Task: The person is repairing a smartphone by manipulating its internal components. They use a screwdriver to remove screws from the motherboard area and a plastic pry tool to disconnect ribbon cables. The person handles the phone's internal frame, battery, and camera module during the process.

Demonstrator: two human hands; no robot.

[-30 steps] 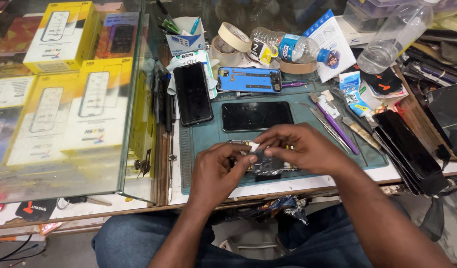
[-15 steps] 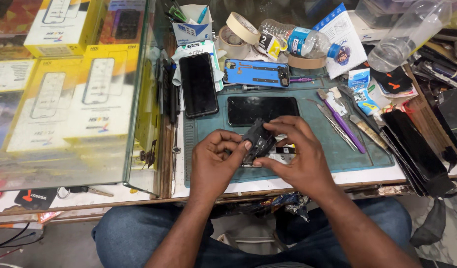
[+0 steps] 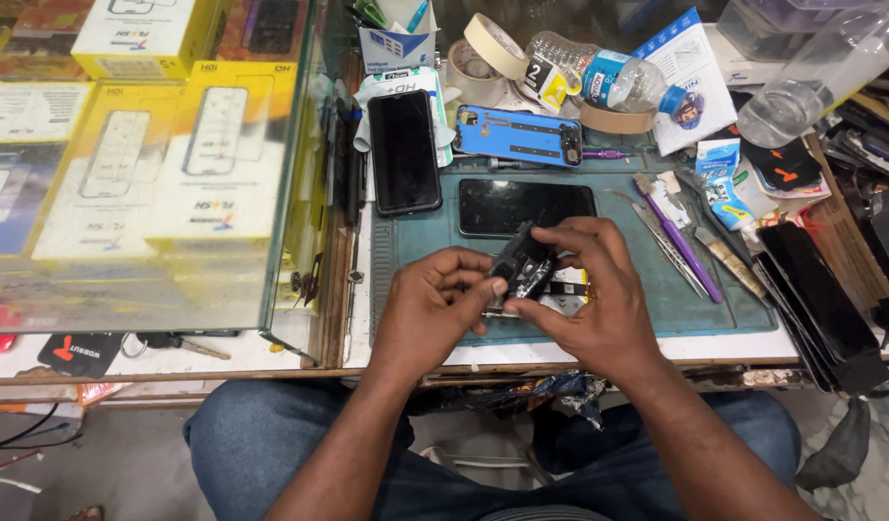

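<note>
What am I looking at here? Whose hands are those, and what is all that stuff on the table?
This picture comes from a camera worn on a person's head, looking down at their own two hands and their knees in blue jeans. The left hand and the right hand together hold a small dark flat part above a green rubber work mat. On the mat lies a black phone with a dark screen. Behind it are a blue phone frame, another black phone standing lengthwise, rolls of tape and a clear plastic bottle with a blue cap. To the right lie thin tools, one with a purple handle. On the left is a glass case with yellow boxes inside.
</note>
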